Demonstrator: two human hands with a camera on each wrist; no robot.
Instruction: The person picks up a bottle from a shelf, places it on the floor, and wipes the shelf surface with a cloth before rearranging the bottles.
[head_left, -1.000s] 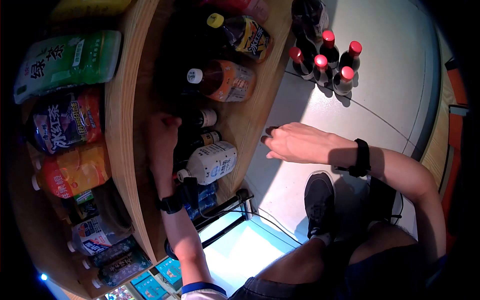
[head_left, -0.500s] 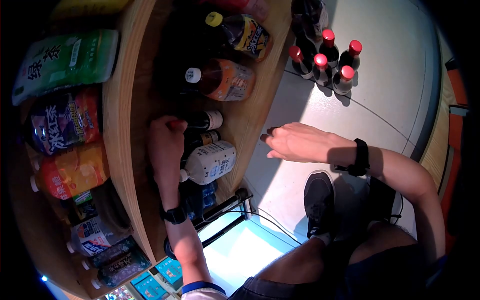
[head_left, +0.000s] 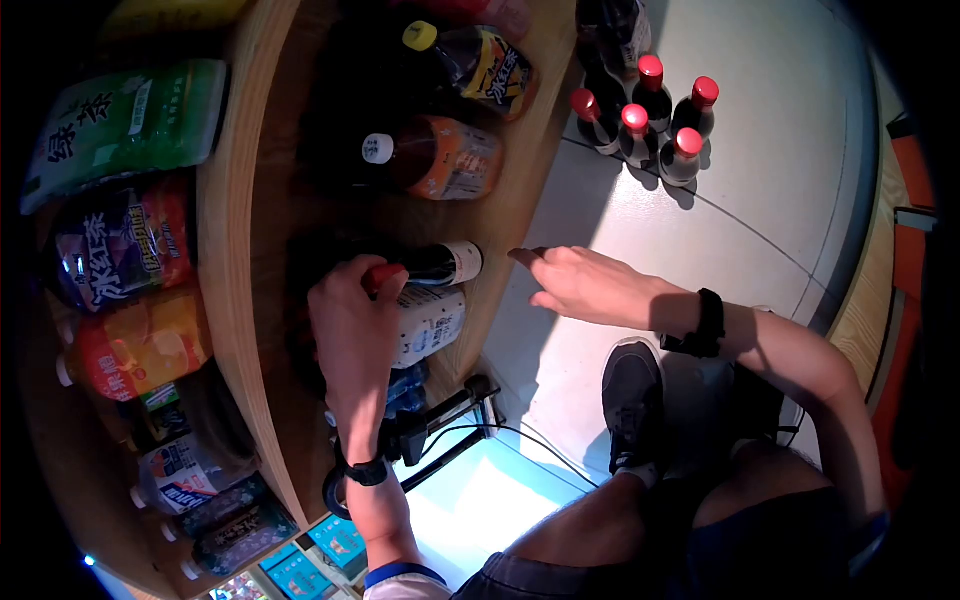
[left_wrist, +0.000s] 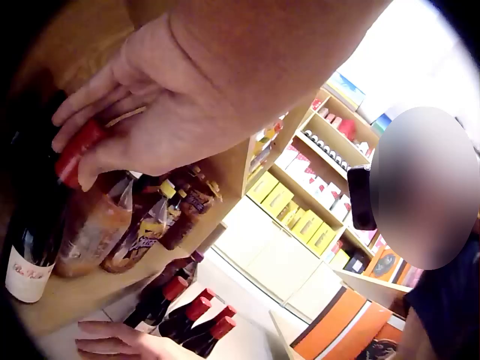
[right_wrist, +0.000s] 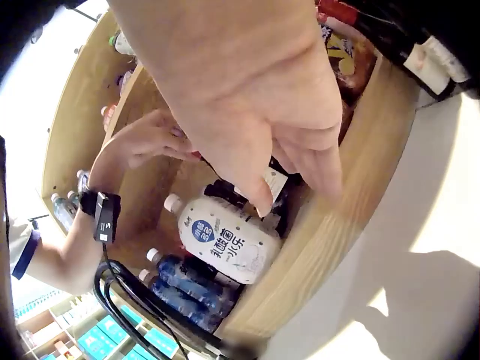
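My left hand (head_left: pixel 355 310) grips a wine bottle (head_left: pixel 432 268) by its red-covered neck, inside the lower shelf compartment. In the left wrist view, the fingers and thumb wrap the red neck (left_wrist: pixel 79 154), and the bottle's white label (left_wrist: pixel 28 276) shows low on the dark glass. Beside it stands a white lactic drink bottle (right_wrist: pixel 225 238), partly hidden behind the wine bottle in the head view. My right hand (head_left: pixel 590 285), holding nothing, hovers near the shelf's front edge with its fingers loosely extended.
Several red-capped wine bottles (head_left: pixel 640 135) stand on the tiled floor (head_left: pixel 760 160). Tea bottles (head_left: pixel 465 158) share the lower compartment, and more drinks (head_left: pixel 130 245) line the upper shelf. A black metal frame (head_left: pixel 475 400) with a cable sits near the shelf end. Another person (left_wrist: pixel 442 292) is nearby.
My left hand has moved toward the shelf's front, bringing the wine bottle along so it overlaps the white bottle. My right hand's fingers have straightened slightly.
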